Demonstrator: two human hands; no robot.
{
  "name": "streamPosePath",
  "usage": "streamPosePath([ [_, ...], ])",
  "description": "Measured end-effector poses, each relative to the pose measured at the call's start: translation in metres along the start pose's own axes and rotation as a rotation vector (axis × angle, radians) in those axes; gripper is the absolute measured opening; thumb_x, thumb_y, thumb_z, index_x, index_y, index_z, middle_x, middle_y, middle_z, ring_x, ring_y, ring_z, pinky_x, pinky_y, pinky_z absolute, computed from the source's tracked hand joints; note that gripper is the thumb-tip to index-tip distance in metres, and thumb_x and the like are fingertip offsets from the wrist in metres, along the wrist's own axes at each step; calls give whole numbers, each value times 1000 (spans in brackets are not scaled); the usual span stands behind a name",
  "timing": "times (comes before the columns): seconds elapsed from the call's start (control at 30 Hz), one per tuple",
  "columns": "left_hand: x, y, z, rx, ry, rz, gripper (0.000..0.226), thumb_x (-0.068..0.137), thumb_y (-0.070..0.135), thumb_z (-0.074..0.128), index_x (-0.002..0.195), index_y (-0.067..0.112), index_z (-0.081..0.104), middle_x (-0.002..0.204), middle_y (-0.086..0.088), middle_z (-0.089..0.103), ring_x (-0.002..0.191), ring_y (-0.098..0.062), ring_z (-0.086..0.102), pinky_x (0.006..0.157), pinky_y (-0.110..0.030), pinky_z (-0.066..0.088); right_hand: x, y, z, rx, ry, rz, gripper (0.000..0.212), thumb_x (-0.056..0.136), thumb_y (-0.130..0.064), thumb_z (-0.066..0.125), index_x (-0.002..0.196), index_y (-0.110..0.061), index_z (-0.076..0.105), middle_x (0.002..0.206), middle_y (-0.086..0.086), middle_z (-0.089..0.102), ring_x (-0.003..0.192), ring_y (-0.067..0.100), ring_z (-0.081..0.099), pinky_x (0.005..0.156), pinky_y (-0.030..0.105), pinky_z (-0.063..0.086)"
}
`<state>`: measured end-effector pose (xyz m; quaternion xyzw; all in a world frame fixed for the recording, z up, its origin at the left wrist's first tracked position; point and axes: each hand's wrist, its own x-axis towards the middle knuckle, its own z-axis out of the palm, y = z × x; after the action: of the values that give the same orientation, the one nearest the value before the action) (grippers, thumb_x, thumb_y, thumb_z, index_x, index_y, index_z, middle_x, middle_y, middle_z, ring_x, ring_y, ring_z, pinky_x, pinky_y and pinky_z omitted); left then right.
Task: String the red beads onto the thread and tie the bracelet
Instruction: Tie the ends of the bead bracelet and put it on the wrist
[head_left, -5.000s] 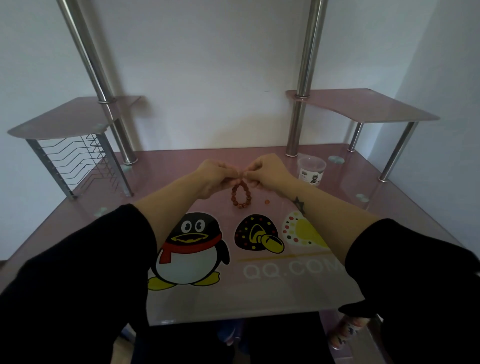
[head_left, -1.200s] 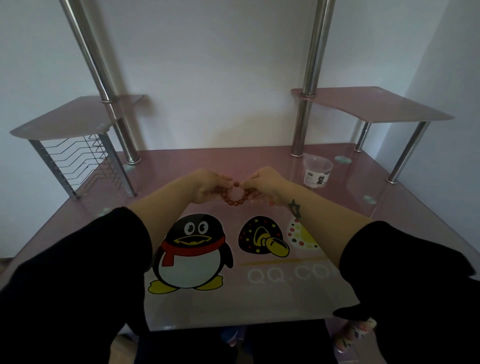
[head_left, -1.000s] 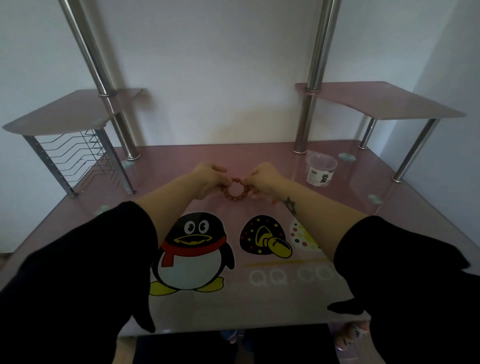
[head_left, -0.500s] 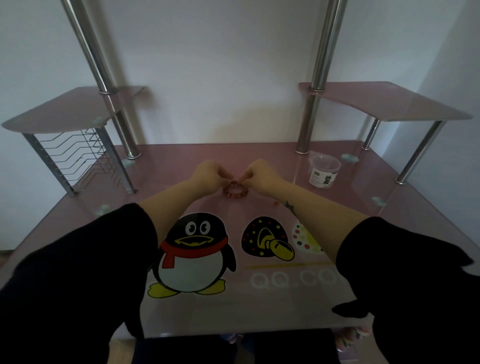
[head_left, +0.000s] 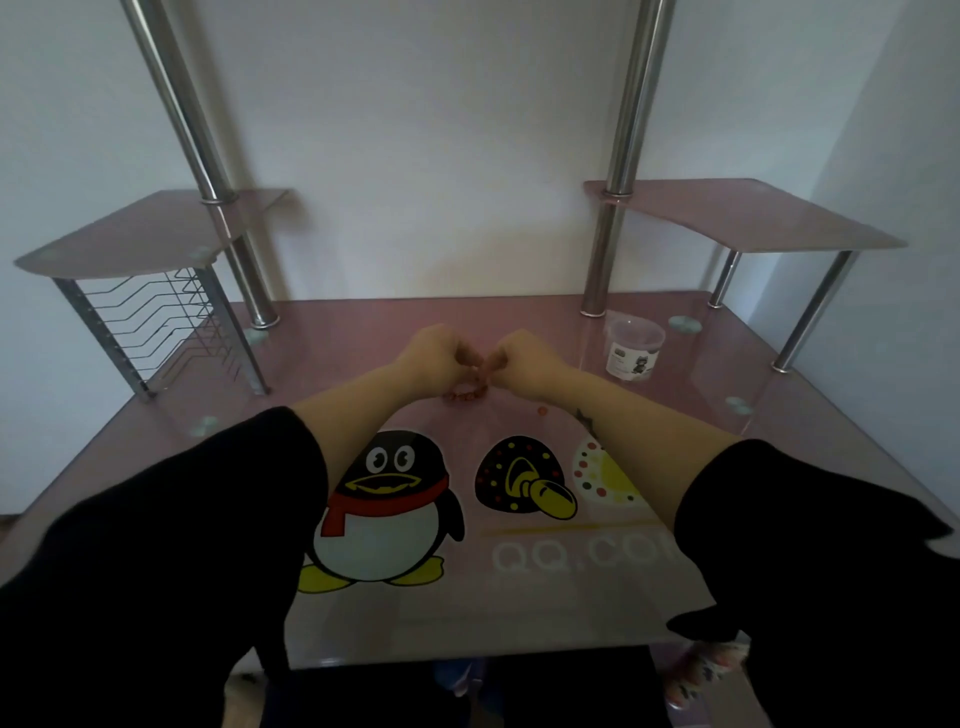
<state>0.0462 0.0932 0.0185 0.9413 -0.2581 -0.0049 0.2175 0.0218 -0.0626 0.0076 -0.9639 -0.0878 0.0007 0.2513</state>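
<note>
Compared with five seconds earlier, the left hand (head_left: 434, 358) and right hand (head_left: 527, 358) sit at much the same spot above the far middle of the surface (head_left: 337, 353), knuckles nearly meeting. The bracelet (head_left: 467, 396), then a long teardrop loop hanging in plain sight between them, now shows only as a short, flattened arc; half a second ago it lay a little higher, directly under the fingertips. The pink glass surface carries a printed penguin (head_left: 387, 509) near its front, between the two black sleeves. A left shelf (head_left: 140, 234) and a right shelf (head_left: 743, 218) stand raised at the back corners, with a wire rack (head_left: 150, 322) under the left one. A clear plastic tub (head_left: 634, 351) stands to the right of the right hand, apart from it. One loose bead (head_left: 542, 410) lies on the glass just beside the right forearm. The left wrist hides the near left part of the loop. Each grip is closed to a pinch, fingers curled at the top of the bracelet; the thread is too fine to see. Its beads are small, round and dull red, set touching.
</note>
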Motion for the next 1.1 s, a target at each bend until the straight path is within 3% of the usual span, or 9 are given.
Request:
streamPosePath([
  [0.1,0,15,5,-13,-30,16,20,83,12,66,99,14,76,87,-7,75,77,-19,65,69,-29,50,-10,7,-7,-28,27,25,16,86,-11,65,90,0,76,94,26,69,76,34,61,65,32,43],
  [0.2,-1,30,12,-48,-52,16,24,83,11,66,105,16,74,67,9,66,57,-3,56,65,-24,44,-23,18,-16,-52,30,64,14,84,-11,66,92,-6,77,92,16,73,73,22,60,66,28,43],
  [0.33,0,47,23,-39,-106,36,29,82,16,70,111,14,71,102,-2,72,88,-13,63,79,-24,46,-37,32,-24,-87,-12,125,16,75,-12,76,91,-12,78,96,6,74,87,21,66,75,30,50],
  [0.5,0,59,35,-31,-159,13,31,81,15,71,111,12,71,105,-4,70,90,-16,62,79,-26,48,-47,40,-15,-100,-7,172,15,79,-11,66,87,-1,74,91,17,71,81,32,65,64,35,49],
  [0.63,0,61,40,-54,-197,0,28,81,12,69,109,12,72,105,-6,71,97,-22,64,90,-36,52,-49,39,-6,-79,-10,183,13,79,-8,62,71,3,66,68,15,58,62,24,50,49,28,32],
  [0.77,3,57,42,-48,-181,-9,31,83,11,66,114,13,69,110,-7,70,101,-23,63,94,-37,50,-45,40,-3,-42,-3,189,19,81,-8,62,64,2,62,63,16,55,63,25,51,52,31,37],
  [0.87,11,52,41,-23,-122,-16,33,82,13,69,116,13,68,110,-6,69,97,-19,62,89,-30,49,-41,46,-7,148,85,247,24,84,-12,62,69,6,67,64,21,65,49,22,58,52,31,52],
  [0.97,20,49,39,-15,-66,-27,36,80,14,74,115,13,68,107,-6,67,90,-17,58,81,-25,43,-35,50,-15,479,172,419,23,83,-10,62,60,-5,60,55,12,58,42,18,51,41,26,41],
  [1.1,36,48,40,-5,-46,-46,37,80,17,74,117,11,67,112,-8,66,94,-18,58,80,-23,41,-30,53,-28,827,113,636,15,74,4,47,66,-4,56,49,8,57,41,15,39,41,24,29],
])
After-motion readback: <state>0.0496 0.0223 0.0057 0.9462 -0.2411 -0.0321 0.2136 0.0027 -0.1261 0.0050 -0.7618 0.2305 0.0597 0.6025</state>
